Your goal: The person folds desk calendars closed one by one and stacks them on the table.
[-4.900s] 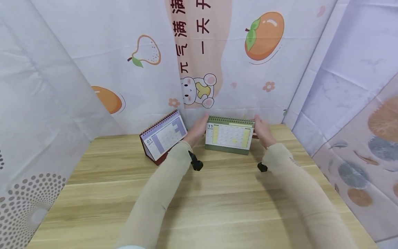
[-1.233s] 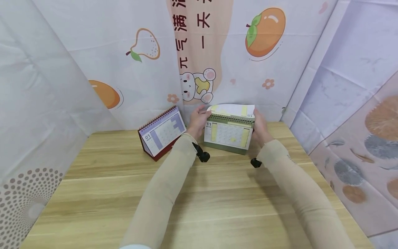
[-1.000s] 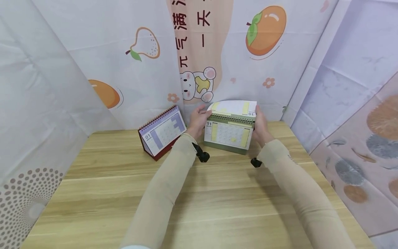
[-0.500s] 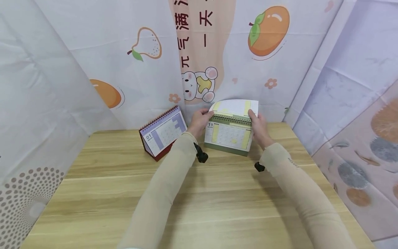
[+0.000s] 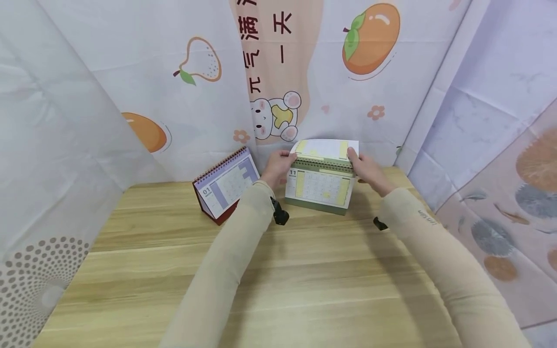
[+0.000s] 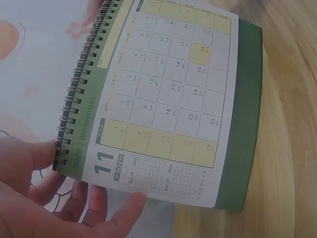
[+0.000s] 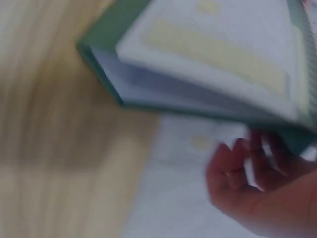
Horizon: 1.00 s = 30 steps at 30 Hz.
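Observation:
A green spiral-bound desk calendar [image 5: 322, 186] stands at the back of the table, its November 2026 page facing forward. Above its spiral, a page [image 5: 324, 147] is raised and leans back. My left hand [image 5: 278, 166] holds the calendar's left end, the thumb at the end of the spiral; in the left wrist view the other fingers [image 6: 121, 218] spread beside and below that edge. With its thumb on the raised page near the right end of the spiral, my right hand [image 5: 367, 171] grips the top right. The right wrist view is blurred; curled fingers [image 7: 230, 166] show behind the calendar.
A second desk calendar [image 5: 228, 186], purple and white on a dark red stand, shows page 01 to the left of my left hand. Printed cloth [image 5: 330, 72] hangs right behind both calendars. The wooden table [image 5: 304, 280] stretches towards me.
Over these seconds a page has risen above the green calendar's spiral. My right hand has gone from the right edge to the top right, thumb on the page; its wrist has swung right.

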Each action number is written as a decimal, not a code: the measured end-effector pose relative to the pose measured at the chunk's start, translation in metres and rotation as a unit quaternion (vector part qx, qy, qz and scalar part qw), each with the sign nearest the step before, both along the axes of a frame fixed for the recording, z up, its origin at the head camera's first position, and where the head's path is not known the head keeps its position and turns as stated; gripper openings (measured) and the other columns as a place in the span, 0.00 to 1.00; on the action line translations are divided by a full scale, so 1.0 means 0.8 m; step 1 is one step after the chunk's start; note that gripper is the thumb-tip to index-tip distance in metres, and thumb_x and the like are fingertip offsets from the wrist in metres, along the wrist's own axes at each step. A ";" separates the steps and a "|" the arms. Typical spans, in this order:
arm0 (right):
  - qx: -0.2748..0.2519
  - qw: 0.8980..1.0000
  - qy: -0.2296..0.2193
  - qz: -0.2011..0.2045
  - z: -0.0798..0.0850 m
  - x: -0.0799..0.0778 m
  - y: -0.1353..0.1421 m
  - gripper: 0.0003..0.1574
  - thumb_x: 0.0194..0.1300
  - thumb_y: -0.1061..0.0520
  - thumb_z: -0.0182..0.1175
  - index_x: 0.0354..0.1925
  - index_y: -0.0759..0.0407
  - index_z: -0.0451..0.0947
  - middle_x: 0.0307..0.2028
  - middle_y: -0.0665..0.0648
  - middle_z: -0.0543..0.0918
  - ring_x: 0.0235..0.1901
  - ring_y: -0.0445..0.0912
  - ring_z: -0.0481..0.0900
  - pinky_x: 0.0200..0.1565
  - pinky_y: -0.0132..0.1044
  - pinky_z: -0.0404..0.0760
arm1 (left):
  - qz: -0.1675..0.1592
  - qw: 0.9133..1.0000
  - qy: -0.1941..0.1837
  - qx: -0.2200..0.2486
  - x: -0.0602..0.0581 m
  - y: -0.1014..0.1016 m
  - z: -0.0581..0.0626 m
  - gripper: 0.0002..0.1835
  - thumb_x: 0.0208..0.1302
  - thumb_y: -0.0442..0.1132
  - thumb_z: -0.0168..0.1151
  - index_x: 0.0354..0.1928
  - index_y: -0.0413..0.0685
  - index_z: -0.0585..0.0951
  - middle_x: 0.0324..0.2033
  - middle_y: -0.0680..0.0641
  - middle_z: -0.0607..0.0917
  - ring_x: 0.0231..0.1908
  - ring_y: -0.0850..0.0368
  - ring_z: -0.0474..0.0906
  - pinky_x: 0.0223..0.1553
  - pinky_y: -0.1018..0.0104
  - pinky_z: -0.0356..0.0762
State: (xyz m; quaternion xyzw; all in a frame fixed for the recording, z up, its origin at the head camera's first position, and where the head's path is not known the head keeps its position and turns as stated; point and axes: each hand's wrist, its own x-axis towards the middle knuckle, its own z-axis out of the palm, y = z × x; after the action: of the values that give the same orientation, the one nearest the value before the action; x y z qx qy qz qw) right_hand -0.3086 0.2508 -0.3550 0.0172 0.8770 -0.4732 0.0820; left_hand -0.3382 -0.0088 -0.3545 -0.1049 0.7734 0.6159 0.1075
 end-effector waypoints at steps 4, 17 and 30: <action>0.072 0.991 -0.085 0.067 0.033 0.011 0.016 0.60 0.70 0.19 0.33 0.69 0.69 0.60 0.57 0.71 0.67 0.44 0.56 0.71 0.46 0.52 0.84 | 0.003 1.000 0.001 0.007 0.004 0.004 -0.001 0.19 0.75 0.51 0.60 0.62 0.53 0.77 0.52 0.49 0.80 0.55 0.52 0.75 0.54 0.41 0.77; 0.086 0.990 -0.074 0.079 0.039 0.012 0.022 0.38 0.68 0.28 0.58 0.37 0.63 0.69 0.35 0.57 0.72 0.26 0.45 0.70 0.36 0.43 0.87 | 0.007 1.000 0.000 0.013 0.005 0.004 -0.001 0.20 0.75 0.53 0.59 0.62 0.54 0.76 0.51 0.49 0.80 0.55 0.53 0.75 0.53 0.45 0.78; 0.035 0.993 -0.089 0.063 0.035 0.015 0.017 0.39 0.68 0.31 0.61 0.48 0.68 0.76 0.37 0.60 0.79 0.33 0.50 0.85 0.40 0.46 0.87 | 0.021 1.000 0.017 0.015 0.007 0.004 -0.006 0.18 0.75 0.52 0.59 0.60 0.55 0.75 0.52 0.49 0.80 0.55 0.52 0.75 0.57 0.42 0.76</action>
State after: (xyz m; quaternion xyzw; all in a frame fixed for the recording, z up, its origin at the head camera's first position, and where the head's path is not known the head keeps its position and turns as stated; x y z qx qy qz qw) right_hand -0.2966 0.2644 -0.3267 0.0063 0.8817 -0.4325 0.1885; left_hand -0.3323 -0.0059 -0.3591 -0.1090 0.7633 0.6314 0.0829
